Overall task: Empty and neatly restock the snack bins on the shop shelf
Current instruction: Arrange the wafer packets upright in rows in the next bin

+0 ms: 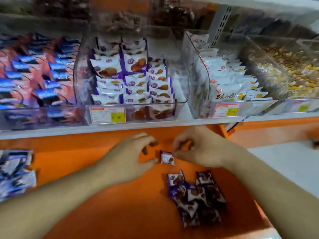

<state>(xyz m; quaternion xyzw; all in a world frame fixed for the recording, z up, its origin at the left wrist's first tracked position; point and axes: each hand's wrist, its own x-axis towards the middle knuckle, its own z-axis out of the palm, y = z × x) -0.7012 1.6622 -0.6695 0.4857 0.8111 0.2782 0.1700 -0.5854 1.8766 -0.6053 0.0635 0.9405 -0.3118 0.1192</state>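
Note:
A clear plastic bin (179, 94) on the shelf holds stacked rows of white and purple waffle-biscuit packets (136, 80), with room at its right side. Below it, on the orange ledge (103, 213), my right hand (203, 149) pinches one small white and purple packet (166, 158) by its right edge. My left hand (131, 156) hovers just left of that packet with fingers curled and spread, holding nothing. A loose pile of the same packets (195, 195) lies on the ledge under my right forearm.
A bin of blue and pink packets (34, 75) stands at the left, a bin of white packets (229, 80) at the right, then a bin of yellow loose snacks (290, 71). More blue packets (15, 171) lie at the ledge's left end. Price tags (107, 115) front the bins.

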